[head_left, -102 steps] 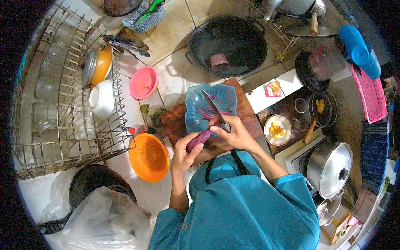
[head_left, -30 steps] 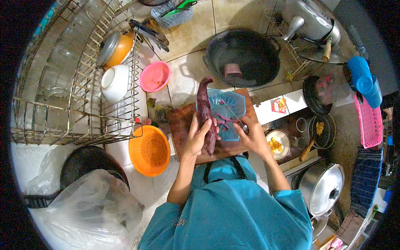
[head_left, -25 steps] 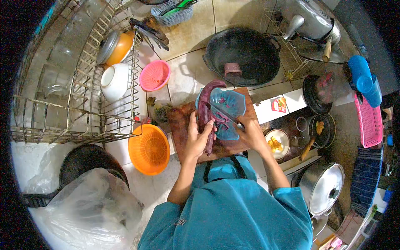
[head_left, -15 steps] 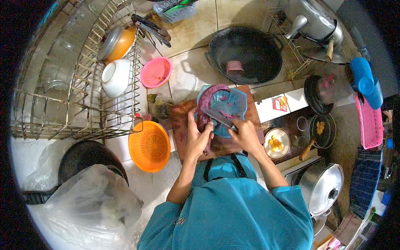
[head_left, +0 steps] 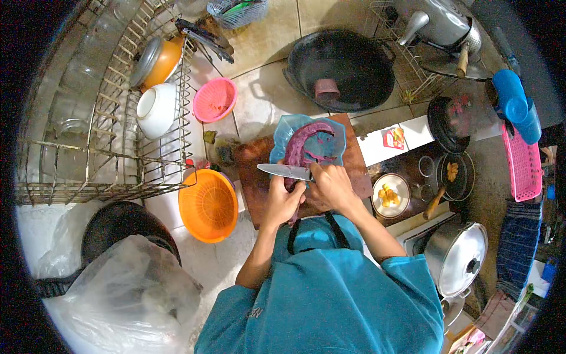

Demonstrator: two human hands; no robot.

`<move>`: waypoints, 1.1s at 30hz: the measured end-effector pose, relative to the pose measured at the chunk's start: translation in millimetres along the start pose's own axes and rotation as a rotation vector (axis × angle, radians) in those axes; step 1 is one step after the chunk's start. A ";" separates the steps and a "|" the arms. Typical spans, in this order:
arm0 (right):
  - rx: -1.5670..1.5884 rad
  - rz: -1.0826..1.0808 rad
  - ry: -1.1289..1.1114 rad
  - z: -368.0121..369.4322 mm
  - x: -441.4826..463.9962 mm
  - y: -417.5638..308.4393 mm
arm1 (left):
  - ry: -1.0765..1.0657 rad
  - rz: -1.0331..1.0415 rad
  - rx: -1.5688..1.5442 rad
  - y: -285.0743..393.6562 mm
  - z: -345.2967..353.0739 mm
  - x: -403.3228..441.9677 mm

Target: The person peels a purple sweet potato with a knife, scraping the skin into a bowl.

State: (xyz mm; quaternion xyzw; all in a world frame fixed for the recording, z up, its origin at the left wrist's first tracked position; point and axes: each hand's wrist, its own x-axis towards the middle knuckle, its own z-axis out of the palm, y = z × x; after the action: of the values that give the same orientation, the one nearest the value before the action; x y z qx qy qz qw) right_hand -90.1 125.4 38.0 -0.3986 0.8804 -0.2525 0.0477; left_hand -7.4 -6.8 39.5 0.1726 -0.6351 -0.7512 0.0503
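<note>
My left hand (head_left: 285,202) is closed around the near end of a long, curved purple vegetable (head_left: 299,146), whose exact kind I cannot make out. The vegetable's far end arches over a translucent blue bowl (head_left: 284,131), where thin purple strips show. My right hand (head_left: 331,186) grips a knife (head_left: 283,171) by its handle, which the fingers mostly hide. Its blade points left and crosses over the vegetable just above my left hand. Under the bowl lies a brown wooden cutting board (head_left: 254,171).
An orange colander (head_left: 207,206) and a pink basket (head_left: 214,100) stand to the left, near a wire dish rack (head_left: 100,147). Beyond the board sits a black wok (head_left: 359,71). On the right are a plate with yellow pieces (head_left: 390,197), small pans and a lidded pot (head_left: 457,259).
The knife has swung from slanting beside the vegetable to lying nearly level across its near part. The vegetable's far end has shifted right over the bowl.
</note>
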 end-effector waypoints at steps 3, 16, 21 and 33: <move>0.015 0.006 0.002 1.1 -3.2 -2.0 | -0.020 -0.018 -0.021 4.6 0.5 -2.8; -0.057 0.008 0.063 3.5 -7.6 -2.7 | 0.018 -0.060 0.102 21.6 8.2 -13.1; -0.049 0.063 0.153 12.1 -13.4 2.2 | -0.004 -0.106 0.097 16.0 12.2 -14.4; -0.020 0.068 0.160 2.6 -9.3 -0.5 | -0.016 -0.164 0.070 27.4 20.6 -20.1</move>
State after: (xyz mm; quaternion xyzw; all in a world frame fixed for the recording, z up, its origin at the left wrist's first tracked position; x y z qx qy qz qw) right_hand -82.8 130.8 34.9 -0.3474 0.8969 -0.2731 -0.0185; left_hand 0.8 13.2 72.8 0.2196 -0.6450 -0.7316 -0.0224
